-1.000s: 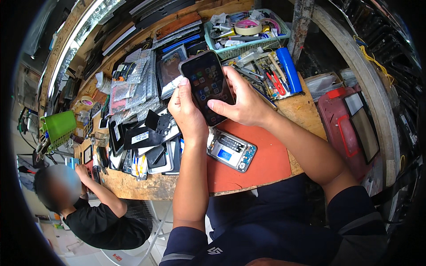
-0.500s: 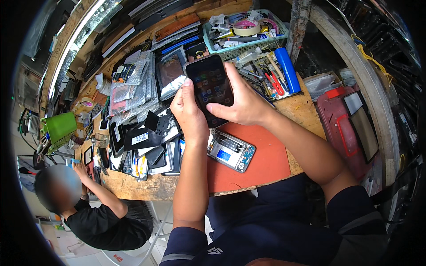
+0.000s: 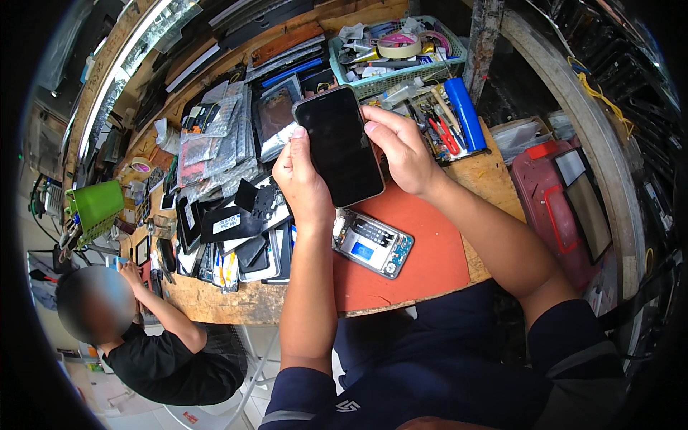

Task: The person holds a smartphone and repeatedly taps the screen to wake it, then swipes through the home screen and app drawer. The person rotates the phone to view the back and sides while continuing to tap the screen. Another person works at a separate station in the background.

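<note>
A smartphone (image 3: 340, 150) with a dark screen is held upright above the bench. My left hand (image 3: 302, 175) grips its left edge, thumb along the side. At its upper right edge, my right hand (image 3: 405, 150) pinches the frame between thumb and fingers. The phone's back and the fingers behind it are hidden. Below it, an opened phone (image 3: 373, 244) lies face down, tilted, on a red-orange mat (image 3: 430, 251); its circuit board and battery area are exposed.
Left of the mat lie piled phone parts (image 3: 240, 226) and bubble-wrap packets (image 3: 215, 143). Behind stands a teal basket (image 3: 394, 79) of tapes and tubes. Pliers (image 3: 446, 135) and a blue cylinder (image 3: 464, 113) lie at right. Another person (image 3: 172, 351) sits at left, beside a green basket (image 3: 97, 211).
The phone's screen has gone from lit icons to dark. My right thumb has moved off the screen to the phone's upper right edge.
</note>
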Demonstrator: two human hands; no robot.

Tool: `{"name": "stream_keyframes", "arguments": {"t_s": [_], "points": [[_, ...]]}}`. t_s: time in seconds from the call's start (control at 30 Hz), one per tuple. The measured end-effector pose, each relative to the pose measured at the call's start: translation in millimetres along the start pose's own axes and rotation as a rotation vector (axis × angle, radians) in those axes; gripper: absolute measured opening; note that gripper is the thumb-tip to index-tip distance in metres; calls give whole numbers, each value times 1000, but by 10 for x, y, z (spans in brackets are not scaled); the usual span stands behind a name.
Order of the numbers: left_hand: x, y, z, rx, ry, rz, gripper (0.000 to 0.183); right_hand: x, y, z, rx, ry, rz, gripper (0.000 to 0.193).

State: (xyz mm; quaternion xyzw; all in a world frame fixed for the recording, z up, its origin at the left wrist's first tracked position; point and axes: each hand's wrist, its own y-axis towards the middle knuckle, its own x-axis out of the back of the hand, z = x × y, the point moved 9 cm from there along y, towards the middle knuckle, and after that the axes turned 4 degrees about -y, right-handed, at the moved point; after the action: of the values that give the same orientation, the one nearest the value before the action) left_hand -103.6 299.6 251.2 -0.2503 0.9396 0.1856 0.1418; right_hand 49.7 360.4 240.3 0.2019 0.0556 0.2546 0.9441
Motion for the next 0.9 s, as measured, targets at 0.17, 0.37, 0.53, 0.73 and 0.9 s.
{"name": "stream_keyframes", "arguments": {"t_s": [0.17,0.37,0.53,0.73,0.9], "points": [[32,16,15,-18,22,11,36,-7,0,-4,8,5,-2,37],[23,20,-15,-58,-34,48,27,11,-3,-47,28,-38,-33,34],[49,35,-86,-61,85,33,30,12,0,47,139,-126,-87,26],[107,77,-146,-183,309,-18,46,-1,-23,53,199,-237,-116,24],[139,92,-173,-253,430,-49,49,-65,-46,91,145,-277,-60,24]]}}
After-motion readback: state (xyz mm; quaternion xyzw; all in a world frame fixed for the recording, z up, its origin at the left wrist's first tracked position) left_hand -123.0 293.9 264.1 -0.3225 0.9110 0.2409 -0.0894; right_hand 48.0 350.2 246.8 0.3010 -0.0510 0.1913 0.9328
